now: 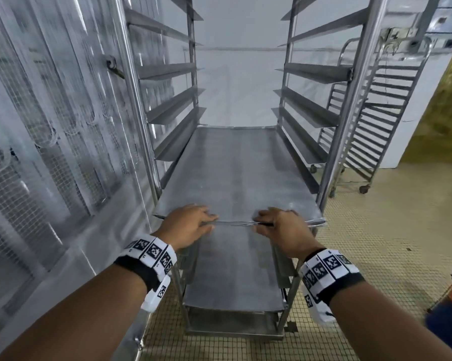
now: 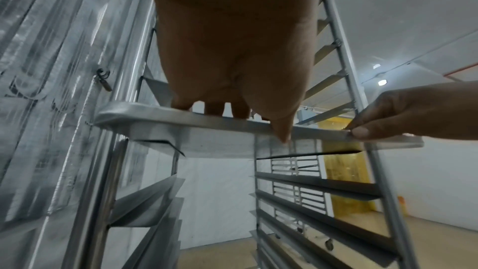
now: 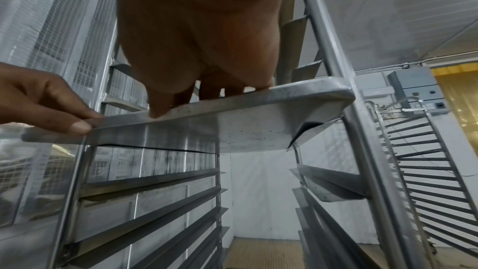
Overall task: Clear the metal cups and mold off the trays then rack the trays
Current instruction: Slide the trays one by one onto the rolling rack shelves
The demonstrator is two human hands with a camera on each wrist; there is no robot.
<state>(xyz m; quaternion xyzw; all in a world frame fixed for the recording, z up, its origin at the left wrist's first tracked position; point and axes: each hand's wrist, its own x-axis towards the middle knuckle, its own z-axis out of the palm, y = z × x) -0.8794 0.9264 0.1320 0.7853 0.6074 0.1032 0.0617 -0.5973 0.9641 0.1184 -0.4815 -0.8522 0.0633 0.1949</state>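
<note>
Both hands are on the near edge of the top tray: the left hand point(image 1: 187, 225) has its fingers over the rim and thumb at the lip, and the right hand point(image 1: 280, 227) does the same a bit further right, pinching that same edge. So each hand is closed on the tray point(image 1: 235, 173), not spread wide.

The tray sits flat on a pair of side runners in the rack point(image 1: 348, 105), most of the way in, with its front edge about level with the front posts. It's bare (no metal cups or mold anywhere in view), so I'd say the clearing part is done and we're in the racking step.

A second tray point(image 1: 232, 269) is already sitting a few runners lower.

Next move, as I read it: push evenly with both hands so the tray slides straight back and doesn't skew and jam on one runner, then let go. Another empty rack point(image 1: 373, 121) stands off to the right on the tiled floor point(image 1: 376, 225).
</note>
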